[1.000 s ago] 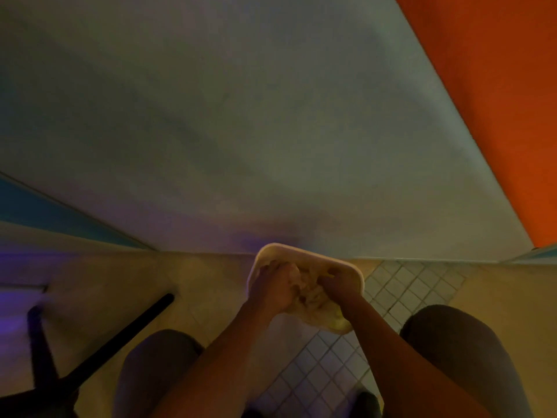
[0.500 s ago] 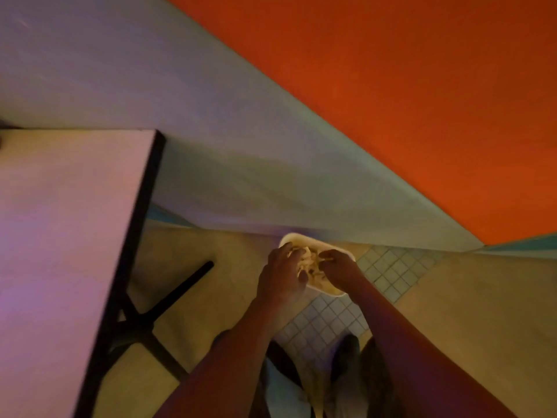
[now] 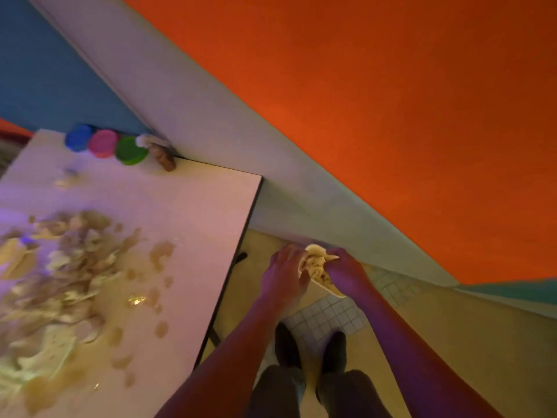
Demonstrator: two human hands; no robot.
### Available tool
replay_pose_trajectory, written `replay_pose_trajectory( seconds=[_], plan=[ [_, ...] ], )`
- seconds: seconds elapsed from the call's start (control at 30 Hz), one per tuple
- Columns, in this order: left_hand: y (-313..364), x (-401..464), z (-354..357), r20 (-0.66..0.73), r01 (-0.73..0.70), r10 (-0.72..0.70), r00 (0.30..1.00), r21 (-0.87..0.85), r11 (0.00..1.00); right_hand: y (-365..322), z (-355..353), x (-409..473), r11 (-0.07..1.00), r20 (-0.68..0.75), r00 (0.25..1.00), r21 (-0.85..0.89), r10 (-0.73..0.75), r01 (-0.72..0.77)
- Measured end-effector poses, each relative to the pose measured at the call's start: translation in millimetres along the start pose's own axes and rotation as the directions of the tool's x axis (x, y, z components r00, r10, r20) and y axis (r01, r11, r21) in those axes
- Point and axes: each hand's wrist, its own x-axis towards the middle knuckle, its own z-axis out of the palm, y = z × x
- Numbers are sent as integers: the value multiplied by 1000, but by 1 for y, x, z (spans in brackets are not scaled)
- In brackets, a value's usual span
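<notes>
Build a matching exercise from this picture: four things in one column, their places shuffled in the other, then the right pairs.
Things
1. pale tray
2. green container
3. food scraps
4. dark shoes

Places
A. on the floor, below the arms
B. spread over the near left part of the table
C. gripped between the left hand and the right hand, beyond the table's right edge
D. at the table's far edge, beside a pink container

Pairs: 1-C, 2-D, 3-B, 4-A
</notes>
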Motion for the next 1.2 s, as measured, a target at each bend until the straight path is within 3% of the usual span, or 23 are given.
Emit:
replay_pose_trajectory(
  seconds=[0.23, 0.47, 0.97, 1.2],
  plan=[
    [-6, -49, -50, -135, 150, -150, 979, -15, 989, -52, -1, -35, 973, 64, 974, -54, -219, 223],
    [-23, -104, -70, -265, 299, -309, 914, -77, 951, -78, 14, -58, 924, 206, 920, -125, -332, 361],
    [-93, -214, -124, -498, 546, -558, 663, -188, 816, -146, 105, -118, 777, 506, 737, -187, -448, 601],
    [-161, -249, -163, -550, 581, -610, 570, -255, 773, -203, 170, -133, 725, 524, 699, -203, -487, 658]
  ],
)
